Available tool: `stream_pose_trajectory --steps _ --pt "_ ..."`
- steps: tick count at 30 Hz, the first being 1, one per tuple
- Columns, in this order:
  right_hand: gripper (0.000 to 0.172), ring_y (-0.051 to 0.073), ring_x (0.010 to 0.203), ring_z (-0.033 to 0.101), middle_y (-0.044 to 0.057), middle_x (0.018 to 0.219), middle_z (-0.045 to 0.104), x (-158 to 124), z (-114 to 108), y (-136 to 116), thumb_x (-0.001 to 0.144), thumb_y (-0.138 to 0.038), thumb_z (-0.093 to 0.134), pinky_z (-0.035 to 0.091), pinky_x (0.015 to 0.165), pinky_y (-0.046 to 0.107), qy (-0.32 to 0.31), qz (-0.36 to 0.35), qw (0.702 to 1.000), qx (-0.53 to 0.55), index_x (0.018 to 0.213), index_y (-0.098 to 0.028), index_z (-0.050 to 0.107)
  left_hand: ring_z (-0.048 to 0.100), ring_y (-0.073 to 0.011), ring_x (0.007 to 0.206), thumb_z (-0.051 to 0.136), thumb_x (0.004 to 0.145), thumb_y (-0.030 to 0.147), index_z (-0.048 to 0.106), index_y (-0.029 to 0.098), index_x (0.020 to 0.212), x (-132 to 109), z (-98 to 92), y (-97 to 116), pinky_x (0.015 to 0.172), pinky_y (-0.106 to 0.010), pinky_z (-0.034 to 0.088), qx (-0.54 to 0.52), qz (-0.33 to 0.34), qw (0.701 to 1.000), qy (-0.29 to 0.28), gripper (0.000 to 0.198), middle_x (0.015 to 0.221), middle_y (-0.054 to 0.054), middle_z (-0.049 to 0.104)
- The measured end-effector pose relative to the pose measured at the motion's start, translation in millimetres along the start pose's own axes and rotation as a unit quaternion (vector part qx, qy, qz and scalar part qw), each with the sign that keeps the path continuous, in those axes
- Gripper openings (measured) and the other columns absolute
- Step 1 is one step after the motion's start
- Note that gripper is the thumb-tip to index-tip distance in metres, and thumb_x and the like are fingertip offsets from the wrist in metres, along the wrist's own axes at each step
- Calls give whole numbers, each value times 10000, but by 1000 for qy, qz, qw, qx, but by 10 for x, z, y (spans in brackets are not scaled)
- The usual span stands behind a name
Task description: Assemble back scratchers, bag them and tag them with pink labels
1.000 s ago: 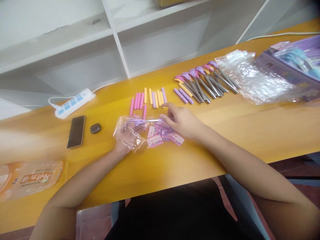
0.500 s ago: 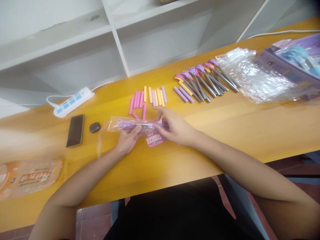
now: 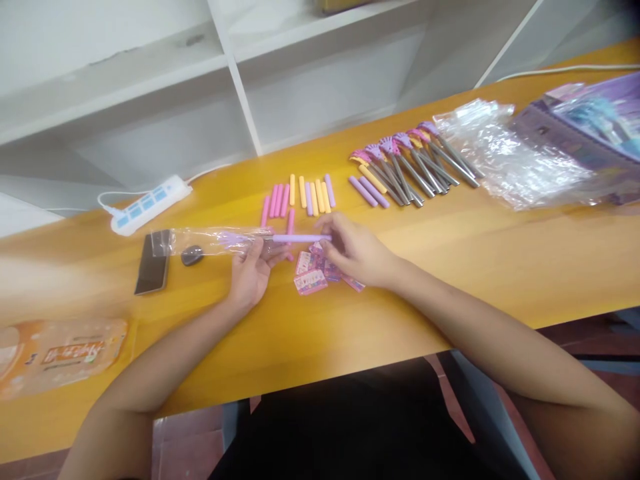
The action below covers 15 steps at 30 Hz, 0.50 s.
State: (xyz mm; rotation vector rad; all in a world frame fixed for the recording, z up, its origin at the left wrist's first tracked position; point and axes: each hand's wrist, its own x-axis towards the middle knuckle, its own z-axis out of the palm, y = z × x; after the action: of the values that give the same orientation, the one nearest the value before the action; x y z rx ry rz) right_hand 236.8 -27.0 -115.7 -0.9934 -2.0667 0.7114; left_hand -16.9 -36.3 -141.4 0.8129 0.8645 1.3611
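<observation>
A back scratcher with a purple head, a metal shaft and a purple handle [image 3: 300,238] lies level across both hands. Its head end is inside a long clear plastic sleeve [image 3: 200,241] that stretches out to the left. My left hand [image 3: 250,275] is closed around the sleeve and shaft near the middle. My right hand [image 3: 357,250] pinches the far end of the handle, its fingertips partly hidden. Beneath the right hand, several small pink printed cards [image 3: 311,282] lie on the table. Just behind the hands are loose pink sticks [image 3: 276,200] and yellow and purple sticks [image 3: 315,197].
Several back scratchers [image 3: 415,163] lie in a row at the back right. Beside them are a heap of clear bags [image 3: 525,160] and a purple package [image 3: 600,127]. Leftward sit a power strip [image 3: 150,205], a phone [image 3: 151,267], a black case [image 3: 192,255] and an orange printed bag [image 3: 65,353].
The sleeve and scratcher have shifted left, so the sleeve now reaches over the phone. The purple handle shows in full between my hands, and more of the pink cards are visible.
</observation>
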Motion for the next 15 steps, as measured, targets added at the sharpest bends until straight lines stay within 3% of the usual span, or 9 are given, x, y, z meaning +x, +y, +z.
stream_pose_trajectory --steps 5,10,15 --pt "144 178 843 723 49 1004 781 6 29 41 1078 -283 579 511 750 286 -28 -9 998 54 1200 -212 607 854 -239 918 935 834 503 805 195 931 2 -18 -16 927 -394 697 3 -11 1000 -3 348 966 -40 866" --pt "174 139 717 717 7 870 800 -31 120 102 1019 -353 751 474 672 239 -46 0 996 77 1066 -205 673 854 -293 953 970 785 510 825 162 970 -31 -3 -49 977 -484 693 36 -54 996 -59 420 938 -84 866" --pt "223 121 693 688 14 848 796 -9 101 92 1012 -409 777 467 658 236 -30 -17 995 90 1005 -191 736 855 -301 956 951 807 524 816 158 969 -36 -11 -59 958 -476 699 33 -54 997 -50 422 931 -91 865"
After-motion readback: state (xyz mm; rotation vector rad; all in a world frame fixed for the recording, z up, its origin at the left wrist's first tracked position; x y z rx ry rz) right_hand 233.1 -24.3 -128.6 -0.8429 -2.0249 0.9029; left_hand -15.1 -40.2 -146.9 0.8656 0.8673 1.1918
